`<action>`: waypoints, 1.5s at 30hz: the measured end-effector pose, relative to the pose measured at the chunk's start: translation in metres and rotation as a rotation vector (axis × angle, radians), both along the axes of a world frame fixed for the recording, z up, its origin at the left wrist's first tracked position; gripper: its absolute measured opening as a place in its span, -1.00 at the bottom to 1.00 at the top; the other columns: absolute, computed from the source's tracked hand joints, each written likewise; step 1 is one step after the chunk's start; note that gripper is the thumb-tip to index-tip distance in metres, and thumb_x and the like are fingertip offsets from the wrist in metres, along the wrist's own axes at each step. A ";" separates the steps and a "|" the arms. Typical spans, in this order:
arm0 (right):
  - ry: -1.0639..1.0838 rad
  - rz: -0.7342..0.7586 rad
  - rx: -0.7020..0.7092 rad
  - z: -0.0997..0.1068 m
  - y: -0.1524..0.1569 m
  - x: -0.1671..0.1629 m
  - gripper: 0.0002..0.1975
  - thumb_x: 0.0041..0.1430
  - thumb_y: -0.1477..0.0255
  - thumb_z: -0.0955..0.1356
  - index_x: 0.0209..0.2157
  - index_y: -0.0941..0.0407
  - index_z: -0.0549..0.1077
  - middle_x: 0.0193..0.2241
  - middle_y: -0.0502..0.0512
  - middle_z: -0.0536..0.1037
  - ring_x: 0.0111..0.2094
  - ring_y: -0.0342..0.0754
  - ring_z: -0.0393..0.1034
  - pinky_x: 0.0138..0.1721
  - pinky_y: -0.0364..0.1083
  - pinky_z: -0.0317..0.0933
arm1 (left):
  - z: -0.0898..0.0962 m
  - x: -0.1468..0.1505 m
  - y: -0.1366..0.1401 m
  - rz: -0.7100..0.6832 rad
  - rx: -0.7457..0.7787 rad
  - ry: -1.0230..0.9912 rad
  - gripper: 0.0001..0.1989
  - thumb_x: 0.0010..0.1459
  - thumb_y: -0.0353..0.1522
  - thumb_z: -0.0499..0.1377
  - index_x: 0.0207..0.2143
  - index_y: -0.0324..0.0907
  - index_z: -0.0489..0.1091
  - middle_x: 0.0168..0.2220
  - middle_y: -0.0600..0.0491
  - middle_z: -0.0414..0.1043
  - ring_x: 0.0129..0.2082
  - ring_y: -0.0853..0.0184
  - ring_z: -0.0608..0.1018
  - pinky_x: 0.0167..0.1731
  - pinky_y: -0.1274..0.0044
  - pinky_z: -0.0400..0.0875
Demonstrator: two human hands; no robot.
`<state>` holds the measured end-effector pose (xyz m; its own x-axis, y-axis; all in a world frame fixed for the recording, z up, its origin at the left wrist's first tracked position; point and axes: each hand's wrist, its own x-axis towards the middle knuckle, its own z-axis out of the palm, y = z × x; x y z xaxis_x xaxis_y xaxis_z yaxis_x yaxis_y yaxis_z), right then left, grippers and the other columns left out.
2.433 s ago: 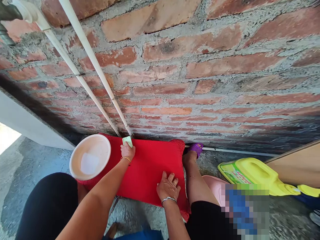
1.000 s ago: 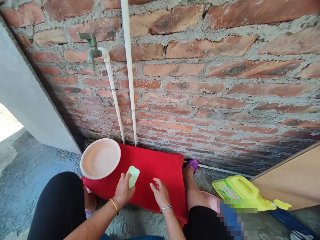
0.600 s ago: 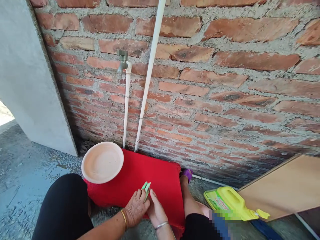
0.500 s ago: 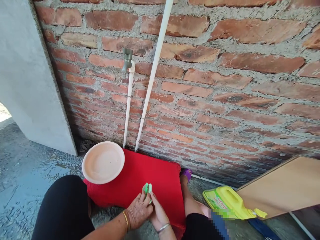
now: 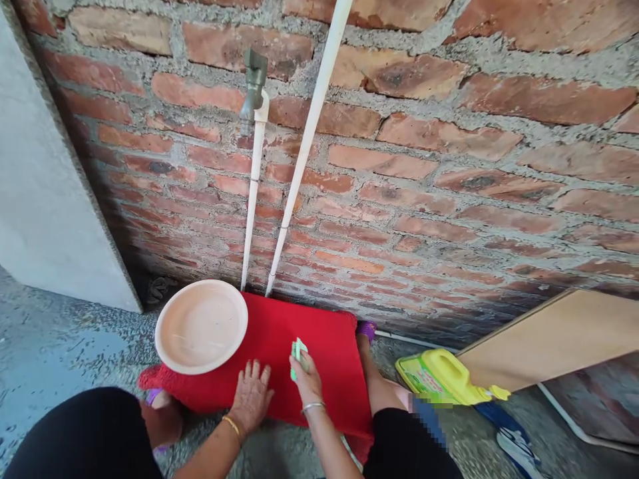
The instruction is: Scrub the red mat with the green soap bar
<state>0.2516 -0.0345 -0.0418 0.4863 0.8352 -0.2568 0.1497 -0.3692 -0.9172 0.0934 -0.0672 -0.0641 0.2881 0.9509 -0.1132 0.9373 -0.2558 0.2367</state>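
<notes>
- Your left grip (image 5: pixel 252 398) is spread wide, palm down over the red cloth (image 5: pixel 309 316); whether it touches, you cannot tell.
- Your right grip (image 5: pixel 305 380) is wrapped around a green brush (image 5: pixel 300 346), held above the cloth, just right of your left grip.
- The cloth lies flat beneath your 2 grips.
- Beyond your left grip and to its left, a pale basin (image 5: pixel 202 362) stands at the cloth's left end.
- Well right of your right grip, you have a yellow jug (image 5: pixel 444 372) on the floor.
- Farthest beyond your grips: 2 white pipes (image 5: pixel 310 126) and a tap (image 5: pixel 254 83) at the brick wall (image 5: pixel 424 159).
</notes>
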 end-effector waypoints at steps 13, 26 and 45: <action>-0.877 0.112 -0.286 -0.030 -0.005 0.086 -0.53 0.08 0.26 0.32 0.05 -0.01 0.46 -0.24 0.15 0.40 -0.27 0.06 0.34 -0.10 0.02 0.22 | -0.046 -0.034 0.048 -0.138 0.277 -0.023 -0.50 0.24 -0.19 0.02 0.22 -0.04 0.24 0.31 -0.07 0.12 0.32 0.09 0.14 0.25 0.15 0.10; -0.955 0.447 -0.016 -0.039 0.045 0.017 -0.58 0.11 0.28 0.34 0.03 -0.04 0.46 -0.15 0.16 0.41 -0.17 0.04 0.33 -0.07 -0.01 0.21 | -0.067 -0.036 0.079 0.007 0.177 -0.127 -0.49 0.27 -0.21 -0.01 0.26 -0.04 0.16 0.37 -0.04 -0.03 0.33 0.14 0.10 0.25 0.22 0.14; -0.827 0.314 -0.069 -0.037 0.057 0.076 -0.56 0.03 0.26 0.40 -0.01 -0.01 0.49 -0.18 0.15 0.40 -0.15 0.05 0.30 -0.05 0.00 0.19 | -0.050 -0.033 0.080 0.011 0.207 -0.099 -0.51 0.23 -0.22 0.03 0.19 -0.11 0.28 0.31 -0.09 0.11 0.31 0.12 0.16 0.24 0.23 0.16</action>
